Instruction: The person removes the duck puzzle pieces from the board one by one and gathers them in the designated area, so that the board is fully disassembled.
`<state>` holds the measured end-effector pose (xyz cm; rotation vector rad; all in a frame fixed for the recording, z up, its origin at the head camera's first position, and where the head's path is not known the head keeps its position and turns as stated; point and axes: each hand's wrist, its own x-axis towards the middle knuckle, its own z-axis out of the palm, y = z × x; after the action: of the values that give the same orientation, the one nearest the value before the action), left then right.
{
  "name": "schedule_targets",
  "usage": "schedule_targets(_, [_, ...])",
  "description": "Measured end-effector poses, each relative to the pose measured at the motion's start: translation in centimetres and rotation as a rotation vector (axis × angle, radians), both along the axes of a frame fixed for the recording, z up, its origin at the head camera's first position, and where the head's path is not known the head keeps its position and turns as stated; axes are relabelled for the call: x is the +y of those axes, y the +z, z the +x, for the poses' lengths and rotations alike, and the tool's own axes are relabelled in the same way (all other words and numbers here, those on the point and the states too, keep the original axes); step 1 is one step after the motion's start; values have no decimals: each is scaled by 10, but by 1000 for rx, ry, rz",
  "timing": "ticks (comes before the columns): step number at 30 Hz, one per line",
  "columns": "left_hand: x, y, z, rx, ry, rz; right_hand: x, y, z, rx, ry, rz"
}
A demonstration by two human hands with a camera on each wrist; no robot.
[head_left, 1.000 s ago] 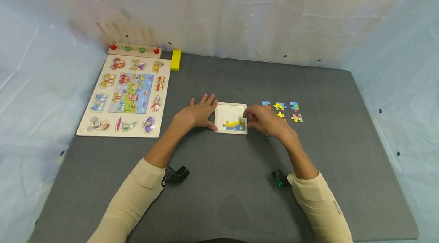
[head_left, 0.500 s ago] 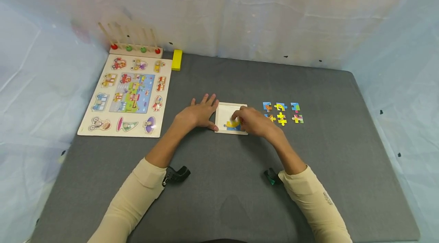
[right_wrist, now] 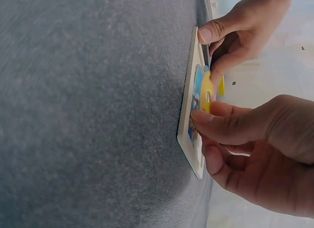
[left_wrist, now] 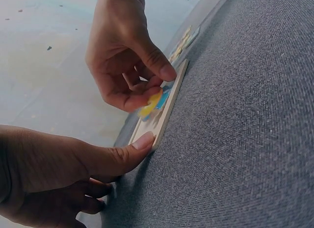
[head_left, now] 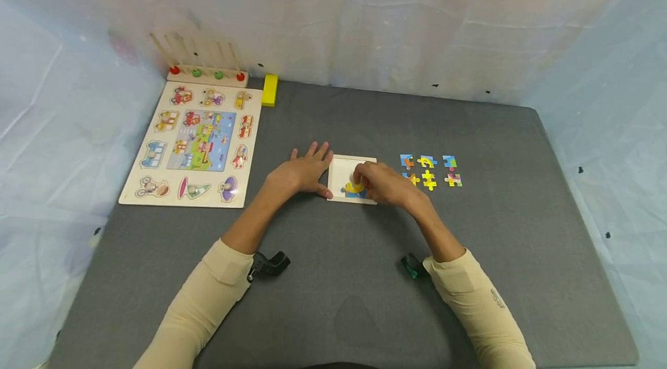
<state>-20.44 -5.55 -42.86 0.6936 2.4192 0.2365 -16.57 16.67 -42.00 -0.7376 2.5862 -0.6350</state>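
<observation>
A small square wooden puzzle tray (head_left: pixel 341 169) lies on the grey table. Joined yellow and blue jigsaw pieces (head_left: pixel 355 193) fill part of its near side. My left hand (head_left: pixel 299 175) is spread at the tray's left edge, with the thumb resting on the near corner. Over the tray, my right hand (head_left: pixel 388 185) has its thumb and index finger curled together, pinching a yellow puzzle piece (right_wrist: pixel 206 106) against the others. Its fingers partly hide that piece. In the left wrist view, yellow and blue show beneath the right fingertips.
Several loose jigsaw pieces (head_left: pixel 429 179) lie in two rows right of the tray. At the far left are a large picture peg board (head_left: pixel 132 183), a bead rack (head_left: pixel 208 75) with upright sticks, and a yellow block (head_left: pixel 269 90). Hanging sheets border the table's back and sides.
My right hand has moved left from the tray's right edge to over the pieces inside, and has barely shifted since half a second ago. The left hand stays in place.
</observation>
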Motion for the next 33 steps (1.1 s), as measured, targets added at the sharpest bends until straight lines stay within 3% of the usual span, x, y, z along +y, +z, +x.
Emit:
schedule_targets(21, [0,-2,-1,6,-5,-6,6,3,2,33,52,-164])
schedule_targets(28, [0,0,0,11,-10,-4,21,12,7,2,-28,-140])
schedule_targets(33, [0,-1,1,10,-10,0,46,19,13,11,-73,-161])
